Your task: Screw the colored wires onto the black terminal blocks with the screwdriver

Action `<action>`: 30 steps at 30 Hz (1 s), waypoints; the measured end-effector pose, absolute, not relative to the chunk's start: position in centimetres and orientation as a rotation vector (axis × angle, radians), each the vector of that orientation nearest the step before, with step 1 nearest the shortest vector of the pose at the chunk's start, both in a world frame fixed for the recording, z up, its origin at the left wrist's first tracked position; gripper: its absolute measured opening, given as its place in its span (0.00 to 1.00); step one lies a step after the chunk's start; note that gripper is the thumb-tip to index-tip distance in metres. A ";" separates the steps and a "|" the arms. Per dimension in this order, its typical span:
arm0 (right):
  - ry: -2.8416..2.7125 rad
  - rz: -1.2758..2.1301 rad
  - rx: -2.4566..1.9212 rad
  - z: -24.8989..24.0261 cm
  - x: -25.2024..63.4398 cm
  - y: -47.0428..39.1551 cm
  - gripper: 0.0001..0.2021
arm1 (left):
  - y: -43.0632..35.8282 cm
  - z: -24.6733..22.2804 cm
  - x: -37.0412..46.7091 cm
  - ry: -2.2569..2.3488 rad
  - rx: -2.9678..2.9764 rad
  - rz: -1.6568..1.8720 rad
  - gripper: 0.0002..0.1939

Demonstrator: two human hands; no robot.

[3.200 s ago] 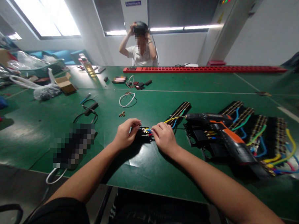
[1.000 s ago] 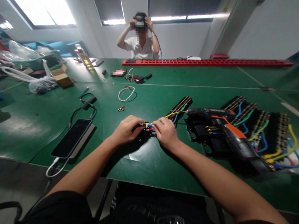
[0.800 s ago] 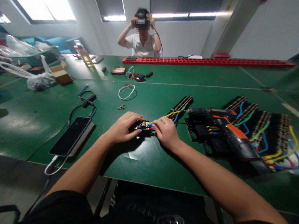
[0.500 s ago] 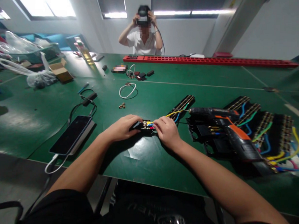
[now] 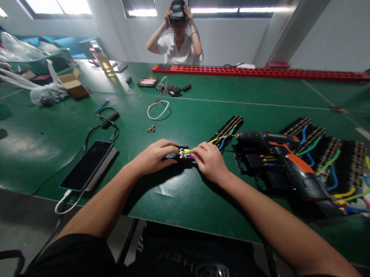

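Observation:
My left hand is closed around the left end of a small black plastic wiring block lying on the table. Metal contacts show along its middle. Fingers pinched, my right hand grips the yellow, blue and red wires at the block's right side; their exact seating is partly hidden by the fingers. Just beyond the right hand lies a long black strip with brass contacts and coloured wires. A small heap of brass screws sits beyond the left hand.
To the right, a black and orange power drill rests over several wired black strips. A phone with cables lies at left. A white cable loop, cardboard box and red slotted bar are farther back. Opposite sits a person.
Both hands stay at the wiring block with only slight finger shifts. The whole view has moved a little. The person opposite still holds their headset.

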State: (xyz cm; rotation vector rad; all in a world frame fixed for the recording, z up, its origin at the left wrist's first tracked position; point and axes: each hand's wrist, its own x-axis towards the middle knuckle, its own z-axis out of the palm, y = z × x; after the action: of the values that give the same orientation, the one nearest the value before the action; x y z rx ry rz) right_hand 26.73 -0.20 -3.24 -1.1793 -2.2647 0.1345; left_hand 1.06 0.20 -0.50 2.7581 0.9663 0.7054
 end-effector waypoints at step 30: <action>-2.316 0.101 -1.233 -3.2 26.6 -0.1 0.12 | 0.4 -0.8 1.1 0.913 2.887 0.693 0.11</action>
State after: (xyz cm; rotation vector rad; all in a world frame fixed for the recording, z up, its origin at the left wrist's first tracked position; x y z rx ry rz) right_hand 26.58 -0.12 -3.22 -1.2332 -2.3161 0.1010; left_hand 1.07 0.41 -0.83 2.8873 0.9128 0.6933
